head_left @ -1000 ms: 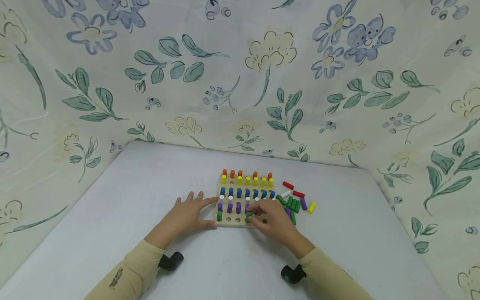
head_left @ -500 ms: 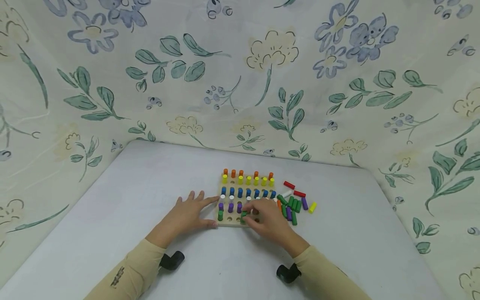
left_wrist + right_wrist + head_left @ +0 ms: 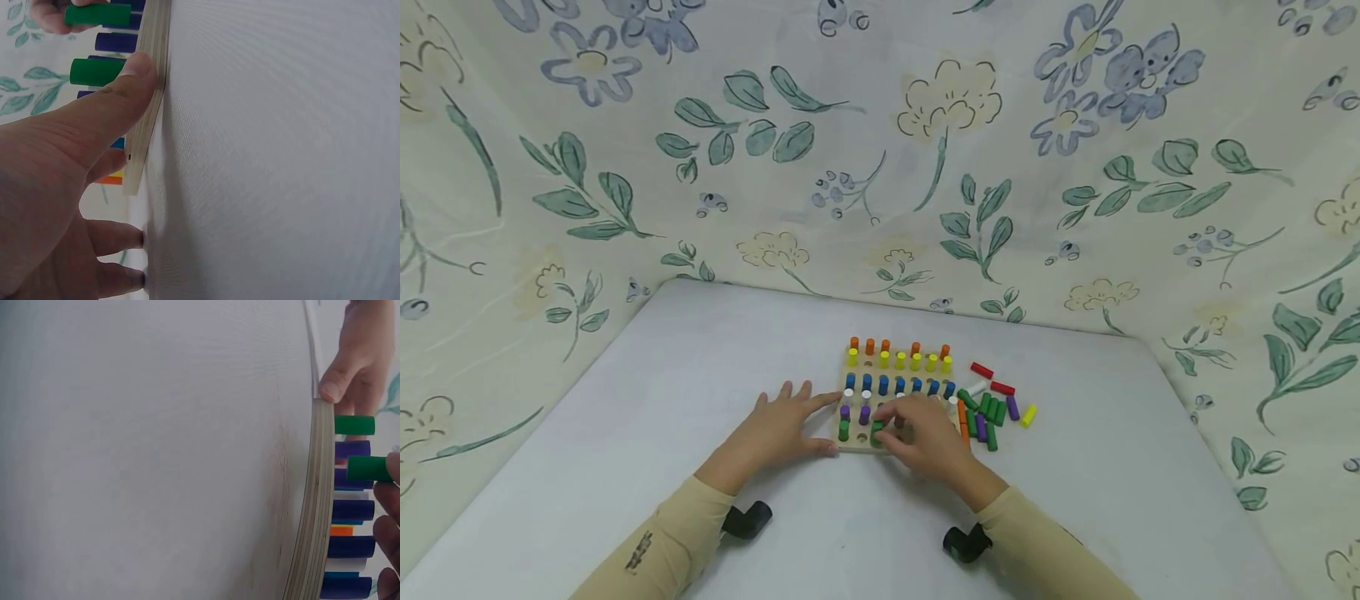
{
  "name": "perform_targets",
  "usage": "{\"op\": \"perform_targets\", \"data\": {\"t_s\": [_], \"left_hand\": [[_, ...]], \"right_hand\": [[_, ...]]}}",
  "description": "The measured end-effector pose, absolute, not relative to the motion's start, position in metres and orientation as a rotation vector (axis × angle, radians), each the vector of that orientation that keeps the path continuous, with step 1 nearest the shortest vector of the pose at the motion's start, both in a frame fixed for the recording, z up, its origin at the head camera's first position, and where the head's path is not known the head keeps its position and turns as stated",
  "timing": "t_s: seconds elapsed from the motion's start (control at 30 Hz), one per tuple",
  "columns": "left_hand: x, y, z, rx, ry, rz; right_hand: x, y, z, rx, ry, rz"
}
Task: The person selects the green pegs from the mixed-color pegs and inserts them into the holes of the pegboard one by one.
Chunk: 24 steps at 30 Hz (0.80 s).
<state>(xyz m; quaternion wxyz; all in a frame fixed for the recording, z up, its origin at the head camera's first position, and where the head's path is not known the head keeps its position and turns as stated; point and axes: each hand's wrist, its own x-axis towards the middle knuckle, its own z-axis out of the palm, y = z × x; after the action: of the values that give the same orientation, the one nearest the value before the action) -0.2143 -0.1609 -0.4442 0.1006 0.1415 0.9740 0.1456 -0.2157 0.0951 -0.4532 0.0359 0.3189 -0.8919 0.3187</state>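
Observation:
A wooden peg board (image 3: 854, 447) lies on the white table with rows of orange, yellow, blue, white and purple pegs standing in it. One green peg (image 3: 843, 431) stands at the front left corner. My right hand (image 3: 887, 429) pinches a second green peg (image 3: 877, 432) over the front row, just right of the first one. In the right wrist view that held peg (image 3: 369, 469) sticks out from the board's edge (image 3: 315, 506) next to the standing green peg (image 3: 354, 425). My left hand (image 3: 808, 425) lies flat on the table, its thumb (image 3: 125, 81) pressed against the board's side (image 3: 153, 75).
Loose green, purple, red, orange, white and yellow pegs (image 3: 992, 410) lie in a heap right of the board. Floral cloth (image 3: 880, 167) walls in the table at the back and both sides. Black wrist mounts (image 3: 745, 518) sit under both sleeves.
My right hand has carried the green peg leftward along the front row, closer to the standing green peg. The left hand has stayed against the board.

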Motion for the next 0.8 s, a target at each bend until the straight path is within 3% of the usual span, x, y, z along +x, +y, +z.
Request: {"op": "perform_targets", "data": {"t_s": [0.8], "left_hand": [[-0.213, -0.161, -0.443, 0.438, 2.892, 0.426]], "right_hand": [[-0.215, 0.079, -0.452, 0.972, -2.765, 0.796]]}}
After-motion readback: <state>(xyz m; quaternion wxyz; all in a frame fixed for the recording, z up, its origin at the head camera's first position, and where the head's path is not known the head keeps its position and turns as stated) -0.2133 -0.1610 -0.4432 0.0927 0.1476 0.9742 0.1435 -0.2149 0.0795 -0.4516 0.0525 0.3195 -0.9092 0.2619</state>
